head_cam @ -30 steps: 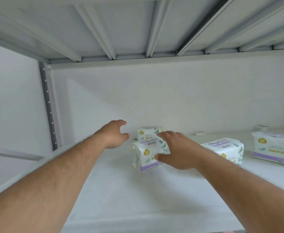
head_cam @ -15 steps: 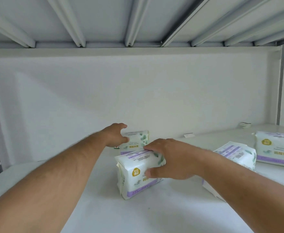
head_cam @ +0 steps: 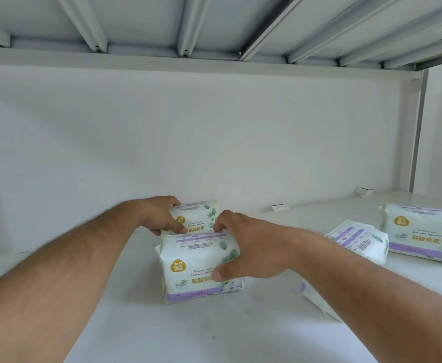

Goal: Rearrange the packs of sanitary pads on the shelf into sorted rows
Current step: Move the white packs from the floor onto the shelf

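- Hands are both at work on the white shelf [head_cam: 214, 336]: the right hand [head_cam: 251, 250] grips the front pack [head_cam: 196, 268] from its right end, fingers curled over the top edge and thumb pressed on the printed face.
- The left hand [head_cam: 159, 216] reaches further in and holds the back pack [head_cam: 201, 216], fingers wrapped over its left upper corner.
- Both packs stand upright on their long edges, the front one directly before the back one and very close to it; whether they touch cannot be told.
- Two more packs wait to the right: a tilted pack [head_cam: 358, 239], leaning and partly hidden behind the right forearm, and a far pack [head_cam: 424, 231] standing upright near the frame's edge, well apart from the pair.
- The step in hand looks like squaring the first two packs into one row, front to back, near the shelf's middle.
- The task seems early, since half the packs lie unsorted.
- Next move probably calls for pressing the pair flush with faces parallel, then letting go without tipping them.
- After that, the tilted pack likely needs righting and sliding left beside the pair.
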{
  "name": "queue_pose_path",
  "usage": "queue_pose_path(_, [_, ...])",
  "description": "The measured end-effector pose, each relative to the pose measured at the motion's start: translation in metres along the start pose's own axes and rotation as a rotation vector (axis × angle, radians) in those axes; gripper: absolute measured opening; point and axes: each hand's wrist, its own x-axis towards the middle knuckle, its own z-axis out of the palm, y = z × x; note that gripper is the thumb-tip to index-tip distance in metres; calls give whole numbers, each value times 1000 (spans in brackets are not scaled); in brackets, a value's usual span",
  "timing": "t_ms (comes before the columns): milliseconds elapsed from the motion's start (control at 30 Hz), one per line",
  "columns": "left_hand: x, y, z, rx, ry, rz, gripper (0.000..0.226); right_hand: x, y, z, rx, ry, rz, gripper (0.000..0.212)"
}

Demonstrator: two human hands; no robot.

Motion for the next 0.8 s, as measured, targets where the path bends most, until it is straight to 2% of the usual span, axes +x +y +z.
queue_pose_path(67, [-10,1,0,-22,37,42,69,0,-1,-1,20,-10,15,80])
queue_pose_path(167, [-37,6,-6,-84,89,71,63,-8,-6,-1,59,22,-25,56])
queue_pose_path(267, [-74,10,-16,-185,152,92,57,-28,-10,-7,103,79,-89,45])
queue_pose_path(367, [-123,17,-20,-258,221,99,55,-58,-11,-16,120,128,-145,50])
queue_pose_path(567, [-239,48,9,-348,386,80,46,-140,-8,-27,116,124,-228,56])
queue_pose_path(800, [-360,77,49,-360,427,-6,44,-230,-6,-27,159,53,-338,56])
